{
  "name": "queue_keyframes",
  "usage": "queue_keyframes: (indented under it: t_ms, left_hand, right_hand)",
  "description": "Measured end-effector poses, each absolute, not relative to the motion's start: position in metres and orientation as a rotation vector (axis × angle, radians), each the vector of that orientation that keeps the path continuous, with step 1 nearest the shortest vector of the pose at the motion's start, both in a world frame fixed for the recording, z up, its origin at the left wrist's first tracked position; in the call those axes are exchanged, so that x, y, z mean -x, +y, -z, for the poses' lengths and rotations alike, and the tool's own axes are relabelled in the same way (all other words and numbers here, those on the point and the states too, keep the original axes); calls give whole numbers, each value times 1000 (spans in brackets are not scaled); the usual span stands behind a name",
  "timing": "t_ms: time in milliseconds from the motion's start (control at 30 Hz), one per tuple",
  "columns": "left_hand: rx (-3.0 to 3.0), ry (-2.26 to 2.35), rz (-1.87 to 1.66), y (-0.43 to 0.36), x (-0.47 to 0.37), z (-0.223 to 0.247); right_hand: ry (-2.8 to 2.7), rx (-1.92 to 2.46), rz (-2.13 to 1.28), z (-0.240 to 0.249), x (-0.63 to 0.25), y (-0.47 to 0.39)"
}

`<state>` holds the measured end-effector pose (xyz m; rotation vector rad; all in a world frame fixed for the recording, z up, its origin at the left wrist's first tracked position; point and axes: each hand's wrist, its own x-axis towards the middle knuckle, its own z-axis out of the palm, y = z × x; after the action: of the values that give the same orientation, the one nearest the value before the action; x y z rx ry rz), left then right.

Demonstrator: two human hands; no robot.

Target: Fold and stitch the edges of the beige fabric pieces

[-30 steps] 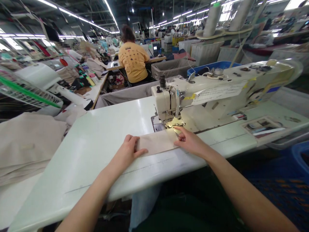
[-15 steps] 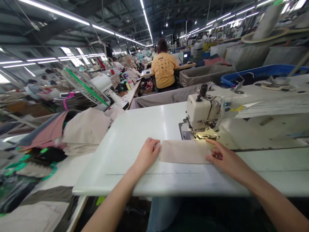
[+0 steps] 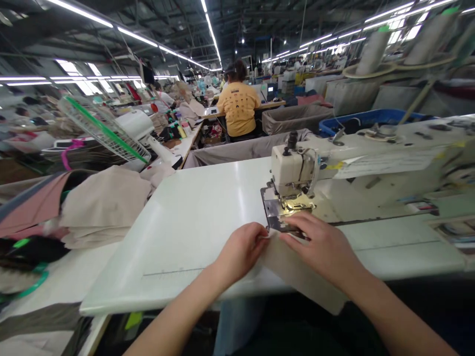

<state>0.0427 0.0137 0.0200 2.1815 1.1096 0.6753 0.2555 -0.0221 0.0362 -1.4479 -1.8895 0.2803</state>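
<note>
A beige fabric piece (image 3: 300,277) slants from the sewing machine's plate down over the table's front edge. My left hand (image 3: 243,249) is closed on its upper left corner, thumb and fingers pinched together. Over the fabric's upper part lies my right hand (image 3: 321,247), fingers apart, the index finger reaching toward the metal plate (image 3: 274,210) and the thumb touching the cloth. Just behind both hands stands the sewing machine head (image 3: 291,168). The needle area is partly hidden by my right fingers.
The white table (image 3: 193,212) spreads to the left. Beyond its left edge are stacked beige cloths (image 3: 107,202) and a fan (image 3: 107,131). A person in a yellow shirt (image 3: 238,106) sits ahead, near a grey cloth-lined bin (image 3: 289,118). Thread cones (image 3: 373,49) stand at the right.
The fabric has turned from lying flat along the table to slanting off its front edge. My hands have come close together, the left now pinching a corner. The view has shifted right.
</note>
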Motion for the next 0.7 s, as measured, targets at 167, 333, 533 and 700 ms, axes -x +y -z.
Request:
queue_keyframes:
  t_ms: [167, 333, 533, 700]
  left_hand:
    - [-1936, 1149, -903, -1, -55, -35]
    - [-1525, 1148, -917, -1, -50, -33]
    - [-1750, 1426, -940, -8, -52, -30]
    - [-1592, 1272, -853, -5, -53, -29]
  right_hand:
    - [-1759, 1402, -823, -39, -246, -11]
    - [-1522, 1350, -903, -32, -247, -16]
    - [-1496, 1410, -812, -30, -245, -25]
    - [-1449, 1454, -849, -27, -253, -25]
